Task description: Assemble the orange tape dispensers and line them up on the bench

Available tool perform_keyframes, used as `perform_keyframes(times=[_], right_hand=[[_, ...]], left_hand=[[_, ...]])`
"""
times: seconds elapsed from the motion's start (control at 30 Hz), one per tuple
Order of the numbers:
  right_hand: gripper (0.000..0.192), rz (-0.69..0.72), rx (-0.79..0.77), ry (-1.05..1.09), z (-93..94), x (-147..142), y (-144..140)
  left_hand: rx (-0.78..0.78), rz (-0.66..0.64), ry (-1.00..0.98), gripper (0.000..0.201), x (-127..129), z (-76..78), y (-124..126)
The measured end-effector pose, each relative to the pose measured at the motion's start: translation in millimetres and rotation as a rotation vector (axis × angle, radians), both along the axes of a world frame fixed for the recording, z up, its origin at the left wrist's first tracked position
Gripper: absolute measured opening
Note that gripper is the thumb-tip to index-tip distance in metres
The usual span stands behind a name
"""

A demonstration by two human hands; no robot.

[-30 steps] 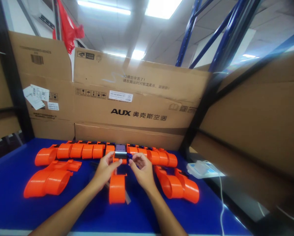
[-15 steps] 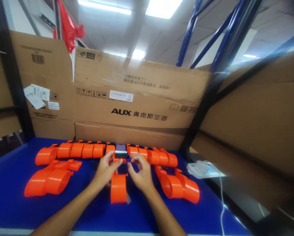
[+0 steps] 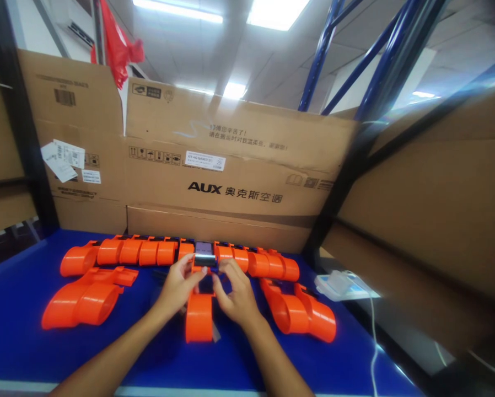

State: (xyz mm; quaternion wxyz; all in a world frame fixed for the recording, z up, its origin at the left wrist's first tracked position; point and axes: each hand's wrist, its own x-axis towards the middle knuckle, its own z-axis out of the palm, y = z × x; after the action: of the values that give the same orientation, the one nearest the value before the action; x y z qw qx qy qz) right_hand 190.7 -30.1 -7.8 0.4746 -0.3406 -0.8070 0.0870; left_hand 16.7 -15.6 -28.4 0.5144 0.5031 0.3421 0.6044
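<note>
My left hand [image 3: 178, 284] and my right hand [image 3: 235, 292] meet at the middle of the blue table [image 3: 16, 309]. Between the fingertips of both sits a small grey-and-black block [image 3: 204, 255] mounted on an orange plastic piece [image 3: 199, 314] that runs toward me. My left fingers pinch the block's left edge, my right fingers its right edge and the spot just below it. Behind the hands lies a long row of linked orange segments [image 3: 148, 253].
Curved orange parts lie at the left [image 3: 82, 300] and at the right [image 3: 301, 311]. A white device with a cable [image 3: 340, 285] sits at the table's right edge. Large cardboard boxes [image 3: 231, 165] wall in the back and right, and blue rack posts [image 3: 326, 49] rise behind.
My right hand has slid left and closed in against the block until its fingers meet those of my left hand. My left hand has hardly moved.
</note>
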Motion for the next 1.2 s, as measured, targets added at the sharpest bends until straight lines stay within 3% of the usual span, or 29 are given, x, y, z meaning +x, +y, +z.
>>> perform_keyframes(times=[0.2, 0.37, 0.5, 0.67, 0.77, 0.93, 1.2], right_hand=[[0.011, 0.052, -0.036, 0.223, -4.1, 2, 4], [0.032, 0.11, -0.32, 0.418, -3.2, 2, 13], [0.039, 0.23, -0.465, 0.388, 0.2, 1, 12], [0.035, 0.284, -0.508, 0.496, -4.7, -2, 11], [0.032, 0.283, -0.497, 0.489, -8.9, -5, 13], [0.032, 0.283, -0.487, 0.457, -12.2, -8, 18], [0.034, 0.291, -0.455, 0.524, -9.6, -13, 16]], left_hand=[[-0.037, -0.08, -0.067, 0.06, 0, 5.6, -6], [-0.13, -0.297, -0.127, 0.091, 4, 12.7, -18], [-0.173, -0.428, -0.135, 0.084, 8, 10.5, -23], [-0.141, -0.478, -0.111, 0.071, 6, 9.9, -25], [-0.084, -0.456, -0.066, 0.062, 3, 10.9, -24], [-0.094, -0.314, 0.038, 0.055, 1, 6.9, -18], [-0.115, -0.291, 0.036, 0.054, 0, 2.2, -13]])
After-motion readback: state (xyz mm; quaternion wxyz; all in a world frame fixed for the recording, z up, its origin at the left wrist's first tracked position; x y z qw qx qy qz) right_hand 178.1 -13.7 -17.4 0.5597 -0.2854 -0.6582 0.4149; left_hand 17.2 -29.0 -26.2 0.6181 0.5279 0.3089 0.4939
